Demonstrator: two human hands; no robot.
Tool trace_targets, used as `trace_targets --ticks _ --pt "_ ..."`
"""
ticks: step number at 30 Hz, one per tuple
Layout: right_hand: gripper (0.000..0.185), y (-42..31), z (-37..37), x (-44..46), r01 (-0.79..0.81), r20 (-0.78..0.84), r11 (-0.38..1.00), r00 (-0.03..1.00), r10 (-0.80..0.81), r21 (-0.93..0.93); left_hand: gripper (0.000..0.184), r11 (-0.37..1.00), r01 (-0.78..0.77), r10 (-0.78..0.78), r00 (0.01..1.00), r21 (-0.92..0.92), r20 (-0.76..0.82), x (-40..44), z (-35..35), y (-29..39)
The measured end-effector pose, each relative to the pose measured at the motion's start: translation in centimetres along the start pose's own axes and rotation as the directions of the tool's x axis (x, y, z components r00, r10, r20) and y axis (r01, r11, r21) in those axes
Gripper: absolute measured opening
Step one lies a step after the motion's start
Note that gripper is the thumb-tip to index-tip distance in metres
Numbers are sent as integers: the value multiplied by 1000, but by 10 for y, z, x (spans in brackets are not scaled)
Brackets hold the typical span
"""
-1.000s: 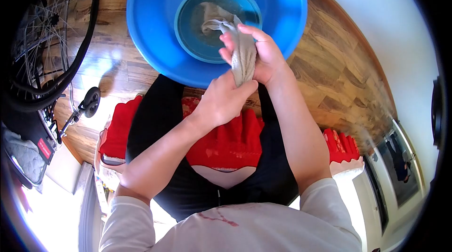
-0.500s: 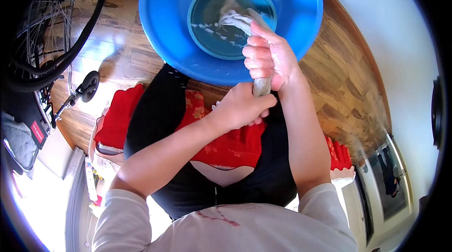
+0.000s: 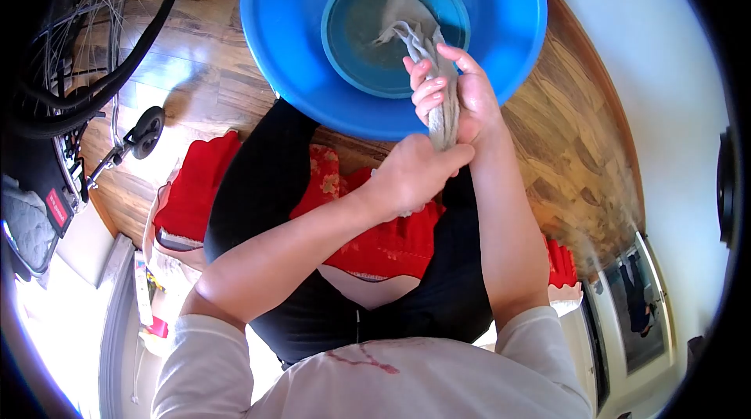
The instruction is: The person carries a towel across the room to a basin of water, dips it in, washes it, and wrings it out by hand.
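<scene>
Out in front of the body, the left hand [image 3: 417, 174] is closed around the near end of a pale cloth [image 3: 449, 98], while the right hand [image 3: 477, 106] curls more loosely round its middle, fingers partly spread. The cloth's far end hangs over a small basin [image 3: 327, 32] that stands inside a larger blue tub [image 3: 285, 51]; whether it touches the water [image 3: 364, 47] cannot be told. By the look of it, the handling is only partway: the near length is gathered into a bundle, the far end not yet drawn in
</scene>
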State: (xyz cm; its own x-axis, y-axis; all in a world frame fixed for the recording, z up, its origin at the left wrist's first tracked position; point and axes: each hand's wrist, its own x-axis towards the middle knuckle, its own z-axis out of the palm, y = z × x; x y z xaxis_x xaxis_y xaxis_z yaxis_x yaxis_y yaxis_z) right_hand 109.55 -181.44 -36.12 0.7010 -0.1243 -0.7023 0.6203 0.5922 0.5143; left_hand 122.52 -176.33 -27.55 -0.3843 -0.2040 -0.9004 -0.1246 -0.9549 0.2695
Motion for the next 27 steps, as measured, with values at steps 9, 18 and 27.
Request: trace_targets --ticks 9,18,27 --pt "31 -12 -29 19 -105 193 994 976 97 33 35 889 -149 96 985 433 143 -19 10 -8" --pt "42 -2 -3 15 -56 85 993 994 65 -106 30 945 -173 194 980 -278 49 7 16 -34" --pt "43 5 6 12 -57 -31 994 998 55 -89 51 966 -254 245 954 -36 -173 -4 17 -33"
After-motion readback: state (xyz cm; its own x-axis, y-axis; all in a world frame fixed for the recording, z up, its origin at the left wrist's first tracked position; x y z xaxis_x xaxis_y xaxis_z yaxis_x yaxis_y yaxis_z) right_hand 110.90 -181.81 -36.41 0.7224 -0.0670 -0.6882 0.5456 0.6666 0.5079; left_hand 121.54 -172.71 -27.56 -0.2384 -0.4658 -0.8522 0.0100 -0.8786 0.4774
